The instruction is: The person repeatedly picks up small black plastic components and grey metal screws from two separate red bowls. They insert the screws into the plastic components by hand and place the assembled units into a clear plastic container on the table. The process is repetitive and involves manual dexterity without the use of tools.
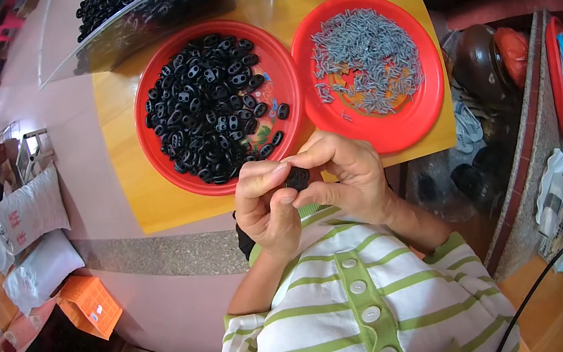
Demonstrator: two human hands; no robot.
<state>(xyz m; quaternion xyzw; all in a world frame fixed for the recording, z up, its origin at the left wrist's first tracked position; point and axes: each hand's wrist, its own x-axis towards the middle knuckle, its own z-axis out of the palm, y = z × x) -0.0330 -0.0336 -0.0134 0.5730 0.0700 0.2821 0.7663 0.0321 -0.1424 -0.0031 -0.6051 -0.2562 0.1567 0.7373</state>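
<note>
A small black plastic piece sits pinched between the fingertips of both my hands, just in front of the table's near edge. My left hand grips it from one side, fingers bent. From the other side my right hand closes thumb and fingers on it. Beyond my left hand lies a red plate heaped with black oval pieces that have two holes each. Farther right, a second red plate carries a scattered pile of small grey screws. Whether a screw is in my fingers is hidden.
Clear plastic bins with more black pieces stand behind the plates. Both plates rest on a yellow board. An orange basket and white sacks are at the left. A dark jar stands right of the table.
</note>
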